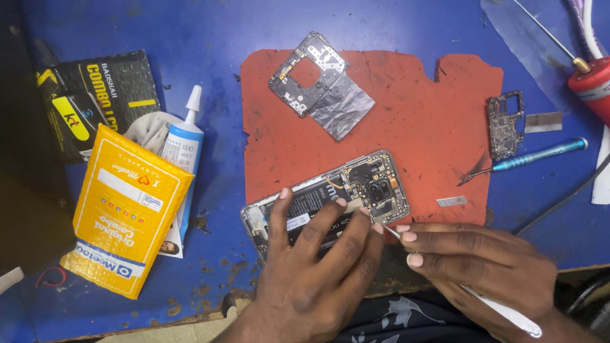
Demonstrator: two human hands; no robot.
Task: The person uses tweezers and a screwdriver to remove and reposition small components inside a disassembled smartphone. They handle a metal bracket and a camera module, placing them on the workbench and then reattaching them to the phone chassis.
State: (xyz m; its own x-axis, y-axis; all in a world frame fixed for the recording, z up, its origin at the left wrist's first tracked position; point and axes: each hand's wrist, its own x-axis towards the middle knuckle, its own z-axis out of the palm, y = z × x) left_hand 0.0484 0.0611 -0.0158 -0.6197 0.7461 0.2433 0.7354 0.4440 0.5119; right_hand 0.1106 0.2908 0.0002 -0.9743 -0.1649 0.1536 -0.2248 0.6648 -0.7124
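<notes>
An opened smartphone (362,184) lies back-up on a torn red mat (413,121), its battery and circuit board exposed. My left hand (311,267) presses flat on the phone's battery end, fingers spread over it. My right hand (476,260) pinches a pair of thin white-handled tweezers (502,311); their metal tip touches the phone's lower edge beside the left fingertips, near the camera module.
On the mat lie a grey shield frame with foil (321,82) and a small circuit board (505,124). A blue screwdriver (540,155), a red tool (594,86), a glue tube (184,143), a yellow padded pouch (127,209) and a black box (95,95) lie on the blue table.
</notes>
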